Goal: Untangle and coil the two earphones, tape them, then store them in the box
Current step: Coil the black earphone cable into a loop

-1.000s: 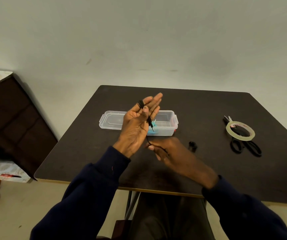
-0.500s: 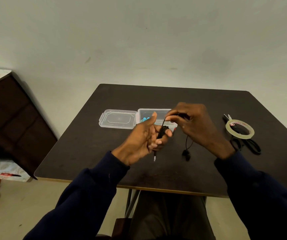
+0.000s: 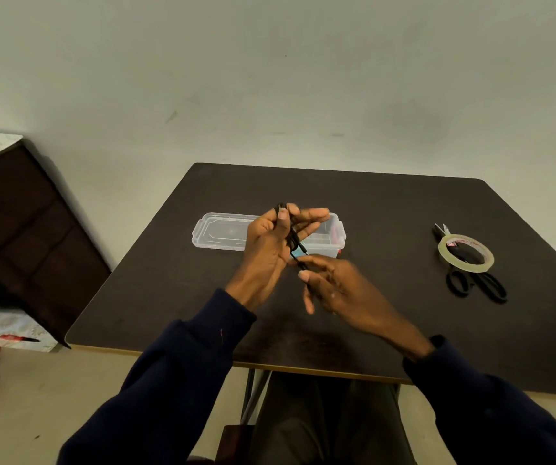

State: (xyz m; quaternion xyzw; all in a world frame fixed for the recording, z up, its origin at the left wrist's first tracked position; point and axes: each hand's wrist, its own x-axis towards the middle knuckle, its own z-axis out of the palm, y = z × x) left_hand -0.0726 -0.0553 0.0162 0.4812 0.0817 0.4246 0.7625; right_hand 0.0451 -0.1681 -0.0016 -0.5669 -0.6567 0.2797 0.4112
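So the black earphone (image 3: 292,235) is up in the air in front of the box (image 3: 222,231), cord looped around the fingers of the left hand (image 3: 268,251). Those fingers are mostly straight and pointing up, with the thumb pressed down on the loops to clamp them in place. The plug end sticks out of the bundle, low, on the side facing the box.

The right hand (image 3: 340,292) is just below and nearer the person than the box. Its thumb and forefinger pinch the loose end of the cord and the other fingers are spread. It's a bit blurry though.

The box is clear plastic, sits open on the dark bench (image 3: 387,209), and has a red bit on its right end.

Well right of the box, the tape (image 3: 465,253) lies on top of black scissors (image 3: 476,284). There's red lettering on the roll, but it's too small to read.
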